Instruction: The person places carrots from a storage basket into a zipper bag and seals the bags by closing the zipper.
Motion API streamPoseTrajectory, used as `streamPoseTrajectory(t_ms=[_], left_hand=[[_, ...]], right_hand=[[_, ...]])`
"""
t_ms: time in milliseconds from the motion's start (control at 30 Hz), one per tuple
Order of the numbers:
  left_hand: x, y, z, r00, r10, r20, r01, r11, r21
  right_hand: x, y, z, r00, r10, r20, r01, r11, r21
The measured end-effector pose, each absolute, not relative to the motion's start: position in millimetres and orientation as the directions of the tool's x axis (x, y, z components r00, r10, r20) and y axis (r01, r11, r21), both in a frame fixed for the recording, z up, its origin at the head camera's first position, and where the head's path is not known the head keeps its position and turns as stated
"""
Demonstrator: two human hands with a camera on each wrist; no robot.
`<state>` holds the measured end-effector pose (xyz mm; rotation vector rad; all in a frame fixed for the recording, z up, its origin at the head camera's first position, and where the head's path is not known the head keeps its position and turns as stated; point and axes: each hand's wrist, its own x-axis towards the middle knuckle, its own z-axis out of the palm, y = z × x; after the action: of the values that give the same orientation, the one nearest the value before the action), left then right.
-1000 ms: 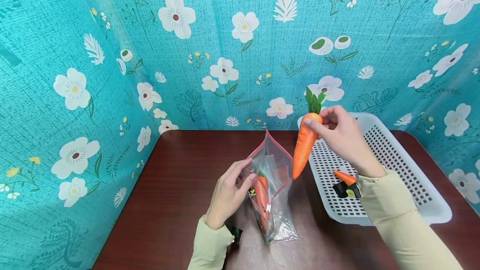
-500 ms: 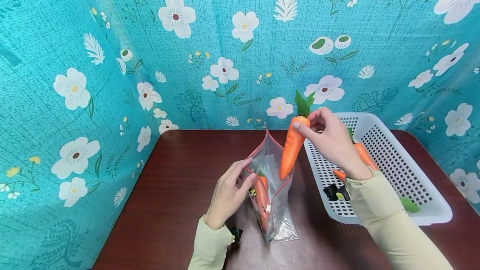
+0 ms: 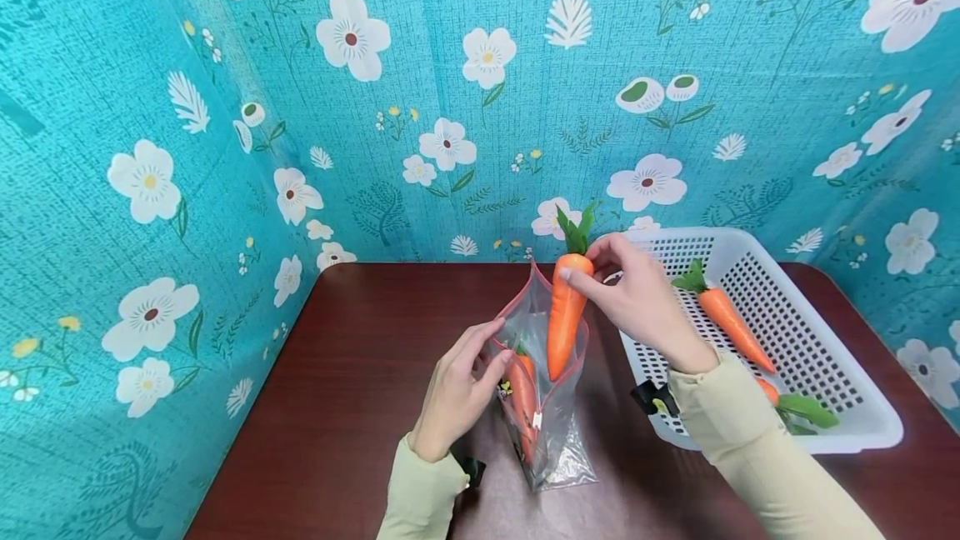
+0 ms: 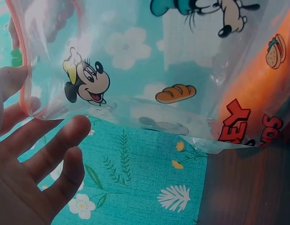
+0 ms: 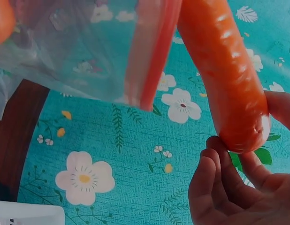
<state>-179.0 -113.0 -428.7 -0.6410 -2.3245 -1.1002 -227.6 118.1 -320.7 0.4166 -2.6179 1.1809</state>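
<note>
A blue flowery cloth fills the top and both sides of the frame. Under it is a dark brown table, and a wide stretch of its wood shows left of the left sleeve. A white basket full of holes sits at the right, its right corner near the table's edge. A strip of table runs between the basket and a see-through bag in the lower middle. The bag's red rim is wide open, with its tallest point at the top.

The right sleeve reaches over the basket's left edge. The right hand pinches the fat top of an orange carrot between thumb and fingers. This carrot hangs tip down at the bag's mouth, close to the right rim; I can't tell how deep the tip is. The left hand pinches the rim's left edge, its lower fingers loose and apart. A second carrot is in the bag, on its left side. A third carrot lies slanted in the basket, above a leafy carrot partly hidden by the sleeve.
</note>
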Motion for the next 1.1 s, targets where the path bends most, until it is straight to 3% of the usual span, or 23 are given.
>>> streamPoseTrajectory(t_ms=[1100], left_hand=[[-180.4, -112.6, -429.7, -0.777, 0.199, 0.598, 0.591, 0.556, 0.584]], right_hand=[[-219.5, 102.2, -341.5, -0.896, -0.284, 0.34, -0.438, 0.686, -0.581]])
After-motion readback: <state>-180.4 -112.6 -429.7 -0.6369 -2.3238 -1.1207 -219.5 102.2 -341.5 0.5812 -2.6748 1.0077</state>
